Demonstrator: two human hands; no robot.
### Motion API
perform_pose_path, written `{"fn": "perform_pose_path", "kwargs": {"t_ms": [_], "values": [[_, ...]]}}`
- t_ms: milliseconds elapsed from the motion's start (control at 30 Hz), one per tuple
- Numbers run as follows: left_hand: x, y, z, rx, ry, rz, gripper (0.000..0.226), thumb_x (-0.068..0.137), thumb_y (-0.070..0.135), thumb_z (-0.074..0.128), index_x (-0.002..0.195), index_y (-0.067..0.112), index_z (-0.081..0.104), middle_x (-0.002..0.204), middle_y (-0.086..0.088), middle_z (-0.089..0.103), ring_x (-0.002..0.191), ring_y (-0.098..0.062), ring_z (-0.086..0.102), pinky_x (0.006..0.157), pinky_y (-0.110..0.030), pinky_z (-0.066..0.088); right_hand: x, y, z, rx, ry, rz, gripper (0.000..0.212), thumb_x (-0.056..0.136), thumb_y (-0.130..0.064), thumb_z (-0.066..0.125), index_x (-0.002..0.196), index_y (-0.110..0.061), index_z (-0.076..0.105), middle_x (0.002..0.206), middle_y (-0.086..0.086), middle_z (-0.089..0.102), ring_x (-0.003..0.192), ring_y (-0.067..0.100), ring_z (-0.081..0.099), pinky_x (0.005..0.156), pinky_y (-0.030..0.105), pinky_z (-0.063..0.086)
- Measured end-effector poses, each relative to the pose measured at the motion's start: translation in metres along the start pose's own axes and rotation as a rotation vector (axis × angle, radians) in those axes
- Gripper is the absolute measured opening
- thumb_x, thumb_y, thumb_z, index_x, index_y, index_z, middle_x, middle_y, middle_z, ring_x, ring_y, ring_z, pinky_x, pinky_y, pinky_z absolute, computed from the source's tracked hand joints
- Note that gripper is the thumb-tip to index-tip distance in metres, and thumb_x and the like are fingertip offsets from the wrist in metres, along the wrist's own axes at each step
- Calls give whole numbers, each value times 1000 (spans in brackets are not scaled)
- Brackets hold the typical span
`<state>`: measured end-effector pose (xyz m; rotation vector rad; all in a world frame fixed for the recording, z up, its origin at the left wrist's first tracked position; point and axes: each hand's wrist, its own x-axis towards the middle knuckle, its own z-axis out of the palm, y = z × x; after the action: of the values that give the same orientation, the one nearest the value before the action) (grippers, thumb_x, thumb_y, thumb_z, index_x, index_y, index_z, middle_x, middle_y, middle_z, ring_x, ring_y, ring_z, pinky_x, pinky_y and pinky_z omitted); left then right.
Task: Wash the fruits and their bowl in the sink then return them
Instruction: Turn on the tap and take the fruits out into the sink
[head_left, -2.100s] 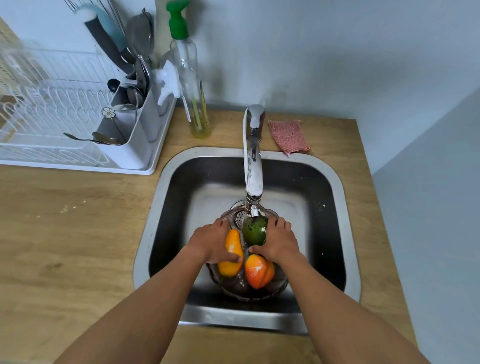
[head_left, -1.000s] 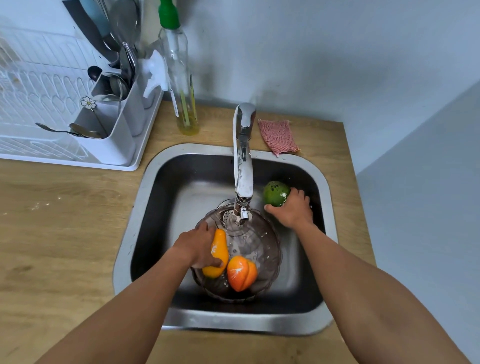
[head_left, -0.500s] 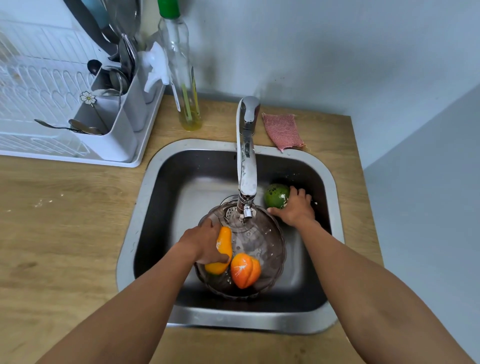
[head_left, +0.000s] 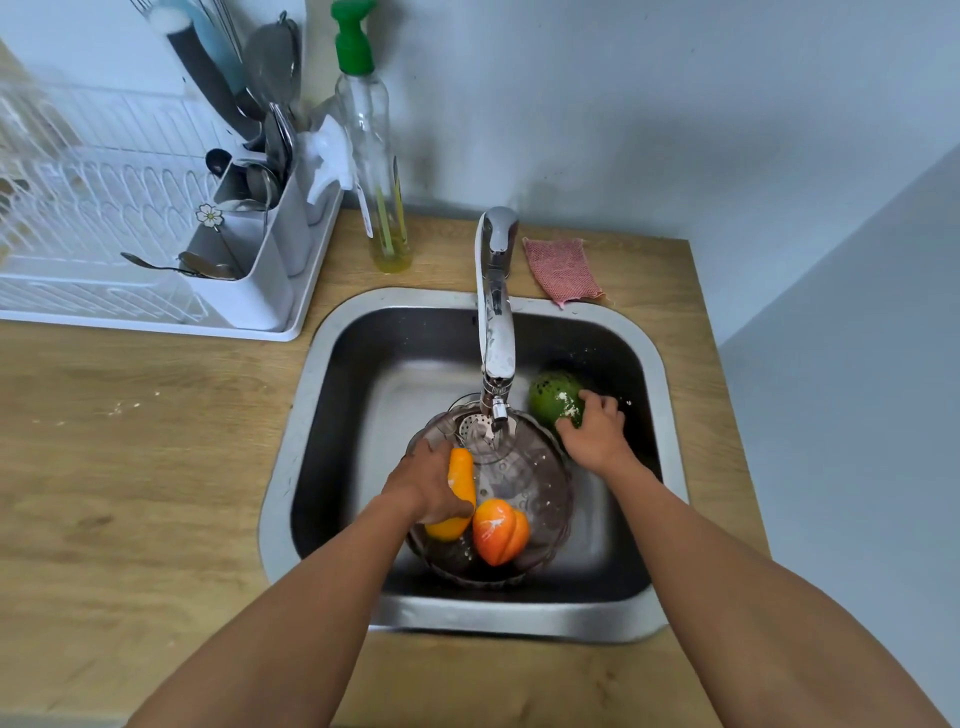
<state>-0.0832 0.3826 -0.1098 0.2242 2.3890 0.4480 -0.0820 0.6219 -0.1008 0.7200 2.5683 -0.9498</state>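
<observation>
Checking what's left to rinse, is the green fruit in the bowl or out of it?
Out. The green fruit sits on the sink floor beside the bowl, under the right hand.

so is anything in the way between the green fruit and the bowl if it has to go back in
Nothing visible blocks it. The green fruit sits on the sink floor beside the bowl, under the right hand. The faucet spout hangs over the bowl's far edge, to the left of that short path.

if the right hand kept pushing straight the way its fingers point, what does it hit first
The right hand already rests on the green fruit, fingers aimed up-left. Past the fruit, probably the sink back wall, though depth is hard to judge.
</observation>
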Motion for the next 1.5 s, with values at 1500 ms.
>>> {"fn": "perform_pose_path", "kwargs": {"t_ms": [1500], "values": [[14, -46, -38, -114, 514, -47, 65, 79, 43, 67, 128, 8, 43, 126, -17, 44, 117, -37, 45, 94, -47, 40, -66, 1, 51, 41, -159, -120, 28, 93, -25, 51, 118, -14, 60, 103, 5, 67, 100, 21, 61, 88, 30, 49]]}}
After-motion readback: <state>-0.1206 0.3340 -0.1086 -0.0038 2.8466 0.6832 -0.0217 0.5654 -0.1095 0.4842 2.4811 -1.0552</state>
